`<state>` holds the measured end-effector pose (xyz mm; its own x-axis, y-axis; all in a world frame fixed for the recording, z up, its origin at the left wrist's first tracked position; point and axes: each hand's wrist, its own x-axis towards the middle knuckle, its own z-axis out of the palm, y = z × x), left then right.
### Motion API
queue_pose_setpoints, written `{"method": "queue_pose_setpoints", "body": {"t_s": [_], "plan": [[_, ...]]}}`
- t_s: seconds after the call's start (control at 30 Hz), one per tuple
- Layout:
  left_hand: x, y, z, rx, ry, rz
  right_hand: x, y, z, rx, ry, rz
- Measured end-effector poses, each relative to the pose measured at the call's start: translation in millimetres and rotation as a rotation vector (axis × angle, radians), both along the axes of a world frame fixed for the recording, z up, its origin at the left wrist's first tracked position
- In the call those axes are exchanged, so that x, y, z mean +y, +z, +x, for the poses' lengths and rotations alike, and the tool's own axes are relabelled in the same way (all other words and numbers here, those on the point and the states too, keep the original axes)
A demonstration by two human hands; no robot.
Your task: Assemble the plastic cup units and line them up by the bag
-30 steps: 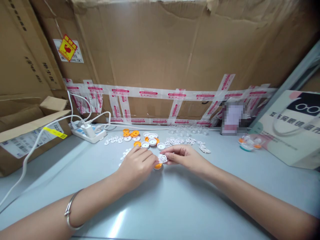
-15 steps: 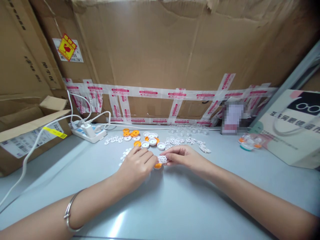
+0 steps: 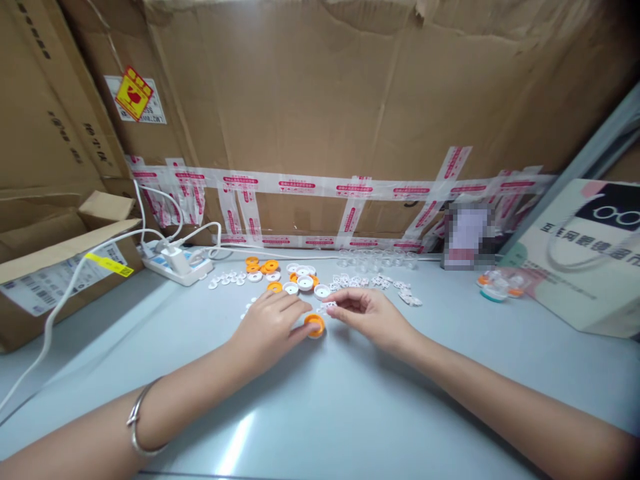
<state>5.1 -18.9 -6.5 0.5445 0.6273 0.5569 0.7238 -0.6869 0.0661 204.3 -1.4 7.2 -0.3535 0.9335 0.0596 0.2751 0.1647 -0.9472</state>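
A round orange cup (image 3: 315, 324) with a pale base stands on the table in front of me. My left hand (image 3: 273, 320) is at its left side, the thumb over the rim and the fingers curled behind. Just behind the cup, a small white openwork plastic piece (image 3: 330, 305) is pinched between the thumb and fingers of my right hand (image 3: 367, 313). Past my hands lie white cups (image 3: 305, 283), more orange rings (image 3: 270, 267) and a pile of white openwork pieces (image 3: 350, 283). Small white discs (image 3: 249, 308) are partly hidden behind my left hand.
Clear plastic domes (image 3: 375, 259) line the back, below a taped cardboard box (image 3: 310, 120). At the left are a power strip (image 3: 183, 267) with white cables and an open carton (image 3: 65, 267). Assembled clear-and-orange pieces (image 3: 500, 285) lie by a white printed bag (image 3: 585, 260) at the right.
My left hand has let go of the white openwork piece and lowered its thumb to the orange cup. The right hand has drawn the piece slightly up and back, uncovering the cup.
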Motion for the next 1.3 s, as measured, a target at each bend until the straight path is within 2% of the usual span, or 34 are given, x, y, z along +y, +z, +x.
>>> {"method": "queue_pose_setpoints", "body": {"t_s": [0.17, 0.37, 0.63, 0.77, 1.0, 1.3], "plan": [[3.2, -1.2, -2.2, -0.077, 0.036, -0.312, 6.9, 2.5, 5.6, -0.06, -0.032, 0.102], [2.1, -1.1, 2.3, -0.134, -0.005, -0.476, 10.3, -8.7, 4.4, -0.008, 0.028, 0.111], [4.8, -2.3, 7.6, -0.293, -0.018, -0.567, 8.2, -12.9, -1.5, -0.059, 0.04, 0.24], [5.9, -4.3, 8.8, -0.335, -0.037, -0.579, 7.5, -16.1, -5.5, -0.047, 0.091, 0.296], [8.2, -8.3, 8.5, -0.355, -0.044, -0.598, 3.6, -14.9, -8.7, -0.057, 0.082, 0.278], [8.7, -9.6, 8.5, -0.329, -0.02, -0.585, 8.3, -20.1, -7.3, -0.097, 0.155, 0.478]]}}
